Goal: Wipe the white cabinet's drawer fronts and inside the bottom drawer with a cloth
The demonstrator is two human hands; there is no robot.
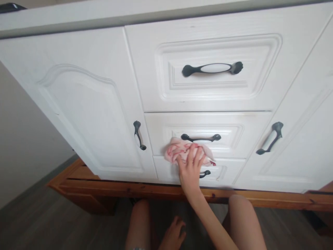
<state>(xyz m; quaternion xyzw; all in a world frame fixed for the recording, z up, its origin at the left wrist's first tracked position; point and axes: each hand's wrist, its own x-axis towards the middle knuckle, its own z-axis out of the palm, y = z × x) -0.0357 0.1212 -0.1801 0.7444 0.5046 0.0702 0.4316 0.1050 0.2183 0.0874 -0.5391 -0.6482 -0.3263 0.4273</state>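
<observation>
With its fingers spread over a crumpled pink and white cloth [177, 150], my right hand [189, 170] grips it and presses it against the drawer fronts. The cloth lies just under the handle [201, 138] of the middle drawer [234, 139], over the seam with the bottom drawer [223, 173]. Part of the bottom drawer's handle [205, 174] is hidden behind my right hand. Lower down, between my knees, my left hand [173, 233] hangs in shadow, its fingers loosely bent and apart, with nothing visible in it.
A white cabinet fills the view, with a top drawer [215, 90], a left door [85, 121] and a right door [299, 146]. Dark metal handles stick out from the fronts. A brown wooden ledge [117, 187] runs beneath, above a dark floor [26, 229]. A dark object [10, 7] sits on the cabinet top.
</observation>
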